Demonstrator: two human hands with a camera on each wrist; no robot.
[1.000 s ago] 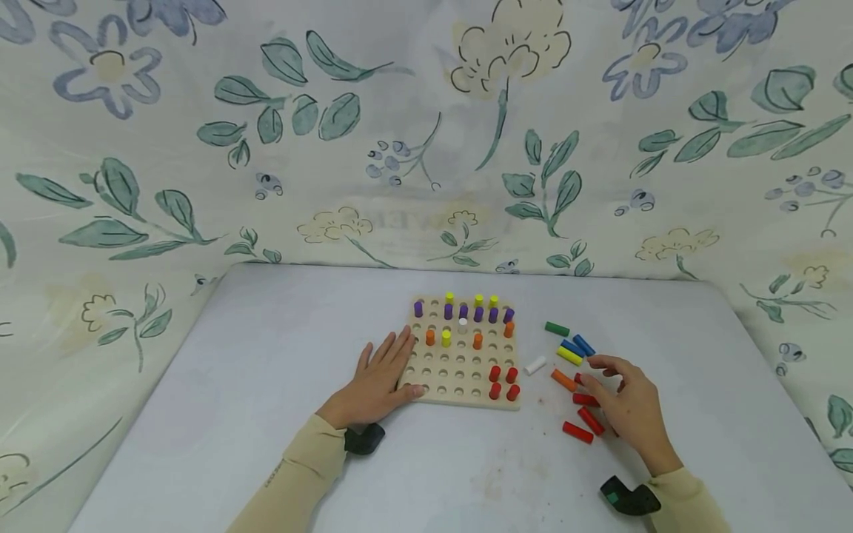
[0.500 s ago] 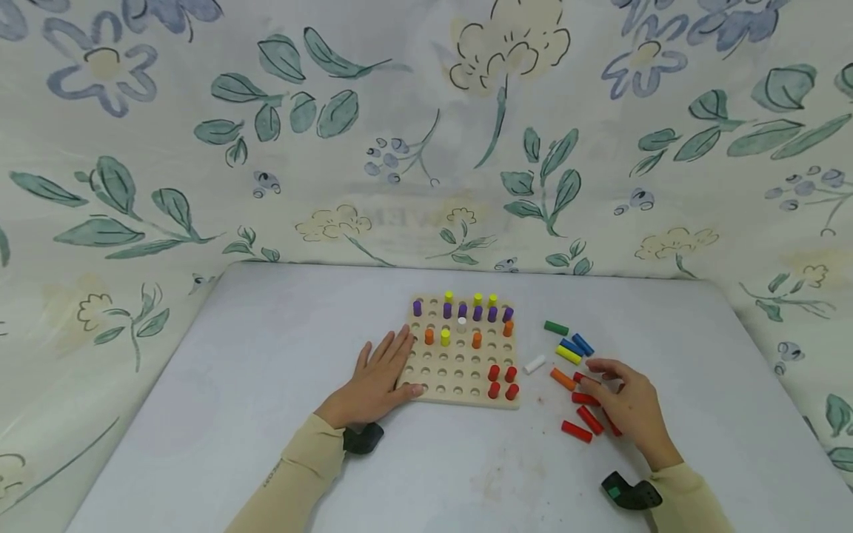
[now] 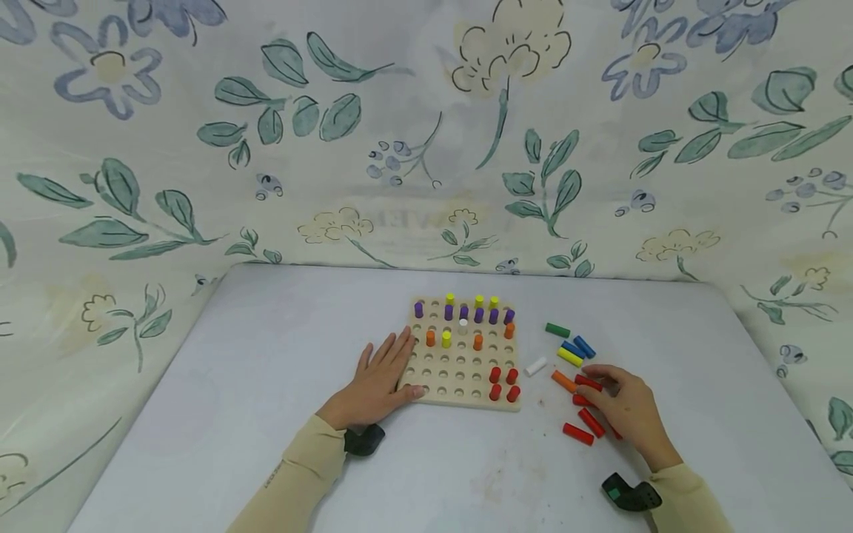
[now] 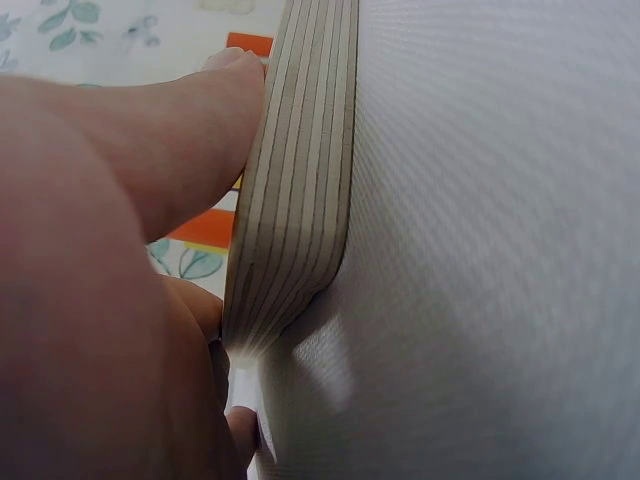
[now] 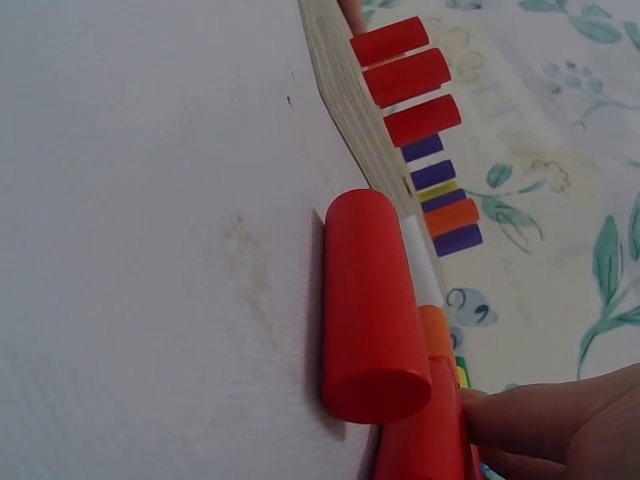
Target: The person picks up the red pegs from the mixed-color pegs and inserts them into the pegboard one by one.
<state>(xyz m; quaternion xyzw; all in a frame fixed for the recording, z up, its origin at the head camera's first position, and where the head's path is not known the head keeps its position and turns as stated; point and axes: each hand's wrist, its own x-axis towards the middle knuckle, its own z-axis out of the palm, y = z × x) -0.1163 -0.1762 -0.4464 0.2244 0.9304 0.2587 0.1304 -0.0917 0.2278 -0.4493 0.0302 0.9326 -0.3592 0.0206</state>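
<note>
My left hand (image 3: 376, 381) rests at the left edge of a wooden pegboard (image 3: 451, 382), fingers spread, its thumb on the front left corner. The left wrist view shows the thumb (image 4: 190, 140) over the board's layered side. Upright in the board stand purple, yellow, orange and red pegs and one white peg (image 3: 463, 326). To the right of the board, my right hand (image 3: 633, 414) pinches a red peg (image 3: 589, 383) between thumb and index finger, low among loose pegs. The fingers partly hide nearby red pegs. In the right wrist view, another red peg (image 5: 370, 310) lies in front.
Loose on the white table (image 3: 280, 333) lie a green peg (image 3: 557, 330), blue pegs (image 3: 584, 347), a yellow peg (image 3: 569, 357), an orange peg (image 3: 563, 382), a white peg (image 3: 535, 366) and several red ones. A flower-printed cloth (image 3: 426, 185) hangs behind.
The right fingers have shifted slightly, and the red peg between thumb and index finger shows more of its length. The left hand and the board stay put.
</note>
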